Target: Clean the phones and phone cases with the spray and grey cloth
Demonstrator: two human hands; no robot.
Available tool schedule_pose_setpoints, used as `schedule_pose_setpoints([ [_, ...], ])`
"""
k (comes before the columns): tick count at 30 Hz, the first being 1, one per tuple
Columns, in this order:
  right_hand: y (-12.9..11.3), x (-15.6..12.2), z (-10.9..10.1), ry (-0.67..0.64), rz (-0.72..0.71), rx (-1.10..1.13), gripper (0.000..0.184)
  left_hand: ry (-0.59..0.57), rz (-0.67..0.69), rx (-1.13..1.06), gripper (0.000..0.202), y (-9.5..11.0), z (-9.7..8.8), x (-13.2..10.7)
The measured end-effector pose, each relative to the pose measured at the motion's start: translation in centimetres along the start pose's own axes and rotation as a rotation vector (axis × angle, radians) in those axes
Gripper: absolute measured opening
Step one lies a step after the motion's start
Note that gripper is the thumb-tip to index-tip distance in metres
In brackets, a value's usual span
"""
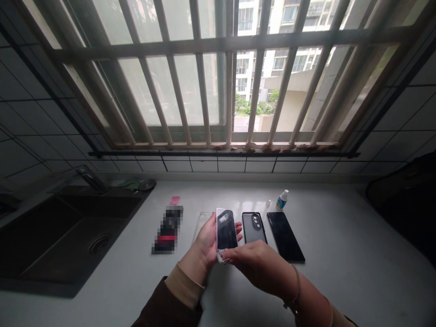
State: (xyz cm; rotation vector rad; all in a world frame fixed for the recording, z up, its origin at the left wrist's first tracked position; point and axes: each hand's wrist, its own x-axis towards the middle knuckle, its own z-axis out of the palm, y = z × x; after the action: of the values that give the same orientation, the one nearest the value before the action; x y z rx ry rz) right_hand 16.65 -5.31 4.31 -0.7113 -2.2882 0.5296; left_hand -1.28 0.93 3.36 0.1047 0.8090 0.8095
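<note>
My left hand (207, 237) cradles a smartphone (226, 230) from beneath, its dark screen facing up and the fingertips showing past the right edge. A pale crumpled cloth or tissue (220, 258) is pinched under the fingers of my right hand (256, 261) against the phone's lower end. Just right of the phone lies a black phone case (253, 229) with camera cutouts, partly hidden by my right hand. A clear phone case (200, 222) lies left of the phone, mostly behind my left hand. Farther right, a second, larger dark phone (286, 237) lies flat.
A small spray bottle (282, 200) stands at the back right, its clear cap (268, 203) beside it. On the left lie a pink slip (175, 200) and a blurred dark strip (167, 230). A sink (78, 272) with a faucet (91, 178) borders the counter. A barred window rises behind.
</note>
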Motion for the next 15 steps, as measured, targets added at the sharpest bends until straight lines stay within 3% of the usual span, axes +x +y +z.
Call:
schedule_pose_setpoints([
  [3,-0.1,0.2,-1.3,0.038,0.215,0.210,0.028,-0.095,-0.034,-0.015,0.063,-0.1,0.2,-0.1],
  [6,1.0,0.2,-2.0,0.294,0.428,0.313,0.038,-0.152,-0.053,0.027,0.055,-0.3,0.4,-0.6],
  [8,2.1,0.0,-2.1,0.504,0.560,0.203,0.043,-0.168,-0.096,0.095,0.060,-0.5,0.4,-0.9],
  [10,3.0,-0.3,-2.1,0.618,0.617,0.005,0.042,-0.207,-0.168,0.156,0.072,-0.8,0.1,-1.0],
  [12,3.6,-0.6,-1.9,0.603,0.573,-0.180,0.039,-0.259,-0.195,0.182,0.075,-1.2,-0.2,-0.9],
  [15,4.1,-0.6,-0.9,0.455,0.431,-0.344,0.035,-0.311,-0.140,0.160,0.062,-1.6,-0.5,-0.6],
])
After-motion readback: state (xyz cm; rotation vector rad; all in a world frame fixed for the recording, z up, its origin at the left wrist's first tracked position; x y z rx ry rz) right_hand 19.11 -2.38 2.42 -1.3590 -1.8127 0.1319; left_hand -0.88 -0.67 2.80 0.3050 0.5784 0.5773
